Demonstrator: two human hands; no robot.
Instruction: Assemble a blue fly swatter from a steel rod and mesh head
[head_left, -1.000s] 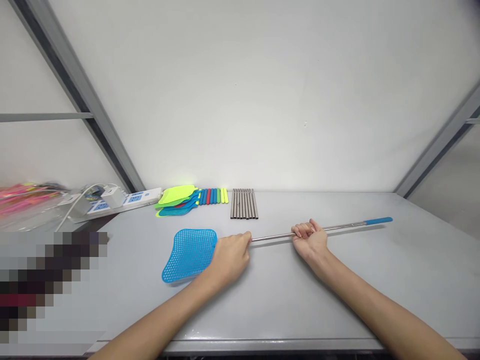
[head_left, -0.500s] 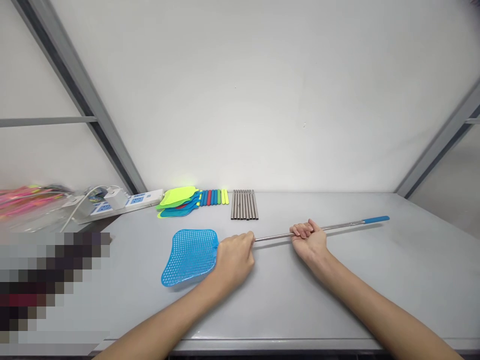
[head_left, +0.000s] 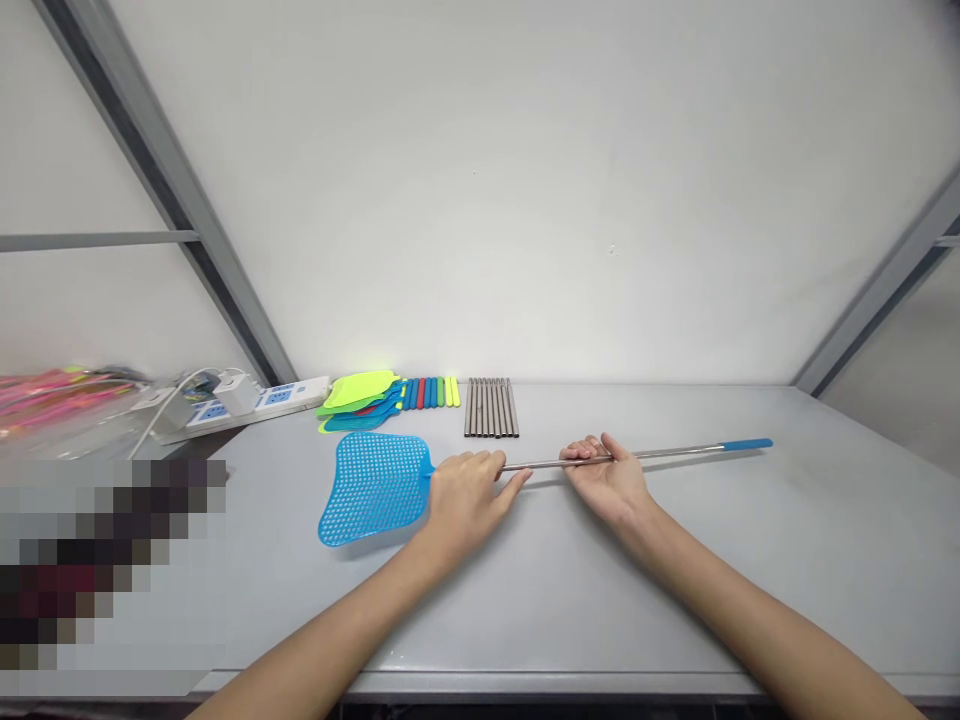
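Note:
A fly swatter [head_left: 375, 488] with a blue perforated head, a thin metal rod and a blue grip at its right end is held out crosswise over the grey table. My left hand [head_left: 471, 492] is closed round the rod just beside the head, its thumb stretched along the rod. Palm up, my right hand [head_left: 606, 478] has its fingers curled round the middle of the rod. The neck of the head is partly hidden under my left hand.
Behind lie a stack of coloured swatter heads [head_left: 360, 395], a row of coloured grips [head_left: 431, 393] and several metal tubes [head_left: 491, 408]. A power strip [head_left: 277, 400] with plugs and a bag of pink items [head_left: 60, 410] are at the left. A white wall [head_left: 540, 200] closes the back.
The swatter head has tilted up and moved slightly away from me. My left thumb has stretched out along the rod, and my right hand has shifted a little left, its fingers loosened somewhat.

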